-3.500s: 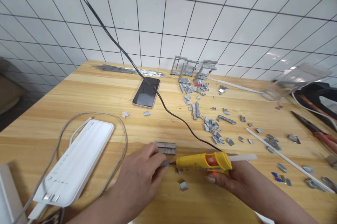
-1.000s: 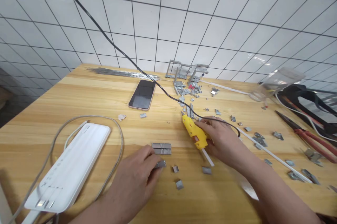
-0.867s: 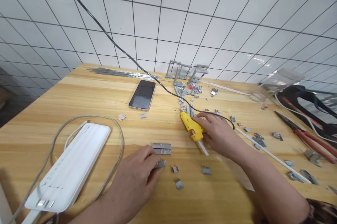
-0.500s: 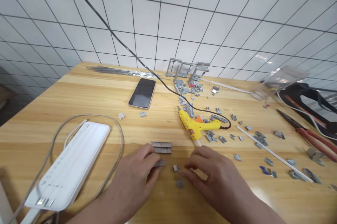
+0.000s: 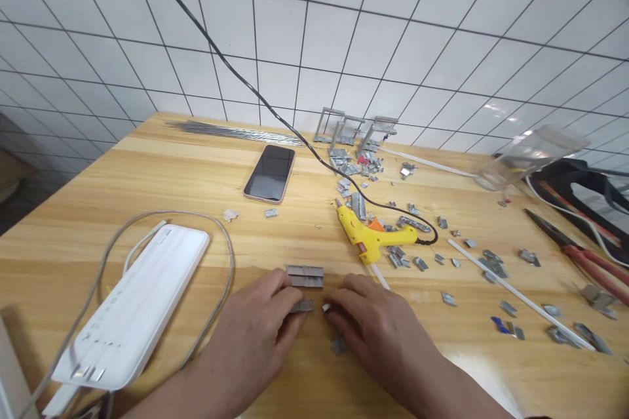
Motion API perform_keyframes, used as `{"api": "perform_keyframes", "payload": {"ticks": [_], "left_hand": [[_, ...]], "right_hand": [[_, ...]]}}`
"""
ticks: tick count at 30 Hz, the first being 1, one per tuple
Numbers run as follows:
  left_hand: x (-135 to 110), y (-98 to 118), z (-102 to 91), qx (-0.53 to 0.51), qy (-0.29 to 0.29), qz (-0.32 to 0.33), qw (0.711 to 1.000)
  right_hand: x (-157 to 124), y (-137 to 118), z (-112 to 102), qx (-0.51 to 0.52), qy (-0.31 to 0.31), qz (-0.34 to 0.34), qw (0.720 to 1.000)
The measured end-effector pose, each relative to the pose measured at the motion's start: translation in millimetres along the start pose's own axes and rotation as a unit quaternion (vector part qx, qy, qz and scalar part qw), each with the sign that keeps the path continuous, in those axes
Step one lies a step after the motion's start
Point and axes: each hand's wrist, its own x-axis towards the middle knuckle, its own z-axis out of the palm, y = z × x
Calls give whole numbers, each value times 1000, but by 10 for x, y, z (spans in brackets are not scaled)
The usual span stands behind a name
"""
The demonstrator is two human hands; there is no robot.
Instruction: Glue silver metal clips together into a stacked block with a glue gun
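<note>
My left hand [image 5: 260, 320] pinches a narrow grey metal strip [image 5: 302, 305] between thumb and fingers, its end sticking out to the right. Just beyond lies a wider grooved metal piece [image 5: 305, 276], near the left fingertips. My right hand [image 5: 373, 320] is closed on a small metal piece [image 5: 326, 307], of which only a bright tip shows at the fingertips. Under the right thumb a small flat metal piece [image 5: 338, 345] lies on the wood, partly hidden. A yellow glue gun [image 5: 368, 235] with a white glue stick [image 5: 380, 277] lies beyond my right hand.
A white power strip [image 5: 132, 307] with a looping cable sits at left, a phone [image 5: 270, 174] farther back. Metal frames [image 5: 354, 130] stand by the tiled wall. Metal scraps, a white stick [image 5: 521, 294], red-handled pliers [image 5: 580, 252] and a clear container [image 5: 531, 153] occupy the right side.
My right hand has moved slightly left and closed on the small metal piece that lay before its fingertips. The left hand keeps its pinch on the strip.
</note>
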Motion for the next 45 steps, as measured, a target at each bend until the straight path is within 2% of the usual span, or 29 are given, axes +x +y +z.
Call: {"api": "perform_keyframes", "payload": {"ticks": [10,14,23,29,37,45], "left_hand": [[-10,4,-1,-4,-6,-7,1000],[-3,10,-10,-3,-6,-5,1000],[-3,5,-16,-9,-7,-4,1000],[-3,2,-18,-3,3,0,1000],[-1,0,-6,11,5,1,1000],[10,-4,16,-4,5,5,1000]], "right_hand": [[-25,33,-104,70,-34,16,997],[-57,58,-183,104,-79,17,991],[-33,83,-165,65,-121,-27,990],[22,113,-134,31,-91,-28,995],[63,143,53,22,20,-34,999],[57,117,18,81,-20,-38,996]]}}
